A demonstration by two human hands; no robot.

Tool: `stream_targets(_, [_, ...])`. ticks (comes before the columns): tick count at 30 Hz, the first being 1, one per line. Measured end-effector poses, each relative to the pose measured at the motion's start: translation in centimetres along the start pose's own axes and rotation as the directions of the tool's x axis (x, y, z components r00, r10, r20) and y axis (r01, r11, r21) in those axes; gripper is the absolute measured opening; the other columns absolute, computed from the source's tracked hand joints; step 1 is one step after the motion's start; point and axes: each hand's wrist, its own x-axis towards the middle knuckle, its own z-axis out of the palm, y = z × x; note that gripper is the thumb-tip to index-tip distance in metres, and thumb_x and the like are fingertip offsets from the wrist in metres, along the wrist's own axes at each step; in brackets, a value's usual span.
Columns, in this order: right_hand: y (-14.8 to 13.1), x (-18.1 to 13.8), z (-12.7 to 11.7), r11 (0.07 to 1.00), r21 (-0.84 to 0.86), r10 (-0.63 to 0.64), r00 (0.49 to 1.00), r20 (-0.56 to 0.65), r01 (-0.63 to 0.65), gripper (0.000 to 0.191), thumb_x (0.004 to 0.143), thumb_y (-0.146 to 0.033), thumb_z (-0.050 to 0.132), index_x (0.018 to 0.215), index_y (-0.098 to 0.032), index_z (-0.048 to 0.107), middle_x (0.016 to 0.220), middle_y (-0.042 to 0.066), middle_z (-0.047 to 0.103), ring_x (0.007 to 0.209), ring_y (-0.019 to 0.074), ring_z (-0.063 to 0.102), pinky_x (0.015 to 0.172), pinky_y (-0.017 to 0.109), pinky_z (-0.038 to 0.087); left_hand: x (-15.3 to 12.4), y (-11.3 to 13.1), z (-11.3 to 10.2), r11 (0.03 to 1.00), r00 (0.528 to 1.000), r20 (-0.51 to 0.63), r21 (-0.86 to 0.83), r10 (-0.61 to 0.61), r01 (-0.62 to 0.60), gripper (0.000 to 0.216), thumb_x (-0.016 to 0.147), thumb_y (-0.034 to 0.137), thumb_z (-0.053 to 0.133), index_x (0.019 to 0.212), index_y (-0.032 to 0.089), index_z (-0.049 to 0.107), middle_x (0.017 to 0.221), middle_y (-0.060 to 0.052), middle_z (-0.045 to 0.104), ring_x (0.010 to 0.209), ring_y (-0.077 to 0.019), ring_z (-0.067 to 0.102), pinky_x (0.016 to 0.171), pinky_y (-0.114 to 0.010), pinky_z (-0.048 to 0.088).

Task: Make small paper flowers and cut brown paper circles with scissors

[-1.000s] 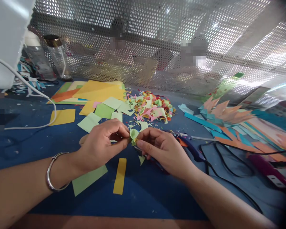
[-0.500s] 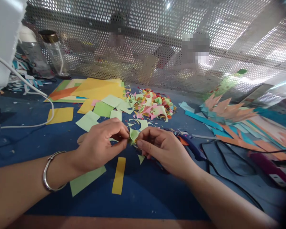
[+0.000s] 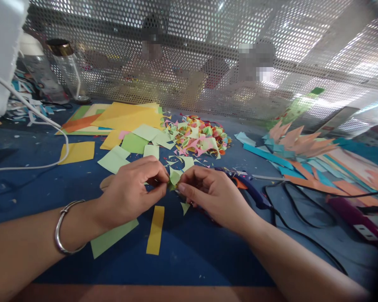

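Note:
Between my two hands is a small piece of light green paper (image 3: 174, 178), curled and partly hidden by the fingers. My left hand (image 3: 137, 182), with a silver bangle on the wrist, pinches its left side between thumb and forefinger. On the other side my right hand (image 3: 209, 191) pinches it with thumb and fingertips. A green paper triangle (image 3: 185, 208) lies just below the right fingertips. Nearer to me are a narrow yellow paper strip (image 3: 155, 230) and a green paper sheet (image 3: 113, 239), partly under the left forearm. Beyond the hands lie pale green paper squares (image 3: 113, 159).
A heap of colourful paper scraps (image 3: 204, 138) lies behind the hands, beside stacked yellow sheets (image 3: 126, 115). A dark blue glue gun (image 3: 252, 191) with a black cord rests by my right hand. Bottles (image 3: 71, 71) and a white cable (image 3: 64, 153) are left; a purple power strip (image 3: 354, 218) is right.
The view has shifted slightly, so everything sits a little further left. Both hands keep their pinch on the green paper, with hardly any movement of the fingers.

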Motion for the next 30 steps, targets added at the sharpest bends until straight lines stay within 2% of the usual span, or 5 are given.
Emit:
stream_targets(8, [0.2,0.1,0.0,1.000,-0.023,-0.003,1.000,-0.022,0.002,0.017,0.088,-0.036,0.064,0.083,-0.019,0.063,0.068,-0.002,0.060,0.057,0.0104,0.053,0.053,0.024,0.043,0.0,-0.2,0.2,0.998,0.999,0.012,-0.026,-0.049,0.049,0.010,0.080,0.008,0.059,0.076,0.017,0.063,0.083,-0.003,0.066,0.073,-0.0113,0.062,0.065,-0.022,0.052])
stream_targets(18, [0.4,0.2,-0.5,0.998,-0.010,-0.061,0.986,-0.158,0.060,0.023,0.091,-0.041,0.062,0.085,-0.019,0.065,0.065,-0.002,0.061,0.055,0.0100,0.057,0.054,0.023,0.048,0.1,-0.3,0.1,0.975,0.982,-0.023,-0.132,-0.185,0.180,0.008,0.078,0.011,0.062,0.073,0.018,0.062,0.081,-0.001,0.065,0.072,-0.0112,0.063,0.064,-0.022,0.053])
stream_targets(23, [0.6,0.3,-0.6,0.998,-0.010,-0.069,0.978,-0.197,0.068,0.024,0.091,-0.042,0.062,0.083,-0.019,0.064,0.063,-0.002,0.060,0.052,0.0096,0.056,0.052,0.023,0.045,0.4,-0.5,0.1,0.961,0.969,-0.054,-0.147,-0.242,0.232,0.005,0.080,0.018,0.064,0.075,0.018,0.062,0.078,0.001,0.066,0.066,-0.0097,0.061,0.061,-0.022,0.051])
stream_targets(27, [0.6,0.2,-0.7,0.990,-0.107,-0.118,0.964,-0.239,0.095,0.023,0.091,-0.039,0.061,0.081,-0.019,0.063,0.062,-0.002,0.058,0.053,0.0097,0.054,0.051,0.024,0.042,0.4,-0.9,0.3,0.938,0.945,-0.065,-0.160,-0.321,0.308,0.011,0.081,0.029,0.068,0.080,0.019,0.064,0.075,0.001,0.067,0.063,-0.0105,0.061,0.057,-0.023,0.050])
stream_targets(30, [0.5,0.0,-0.4,0.968,-0.220,-0.169,0.962,-0.215,0.121,0.019,0.092,-0.035,0.060,0.083,-0.019,0.064,0.066,-0.002,0.059,0.057,0.0104,0.052,0.054,0.025,0.041,0.6,-1.3,0.3,0.943,0.943,-0.082,-0.113,-0.323,0.314,0.014,0.082,0.033,0.067,0.082,0.020,0.066,0.080,-0.001,0.070,0.066,-0.0121,0.063,0.057,-0.024,0.050])
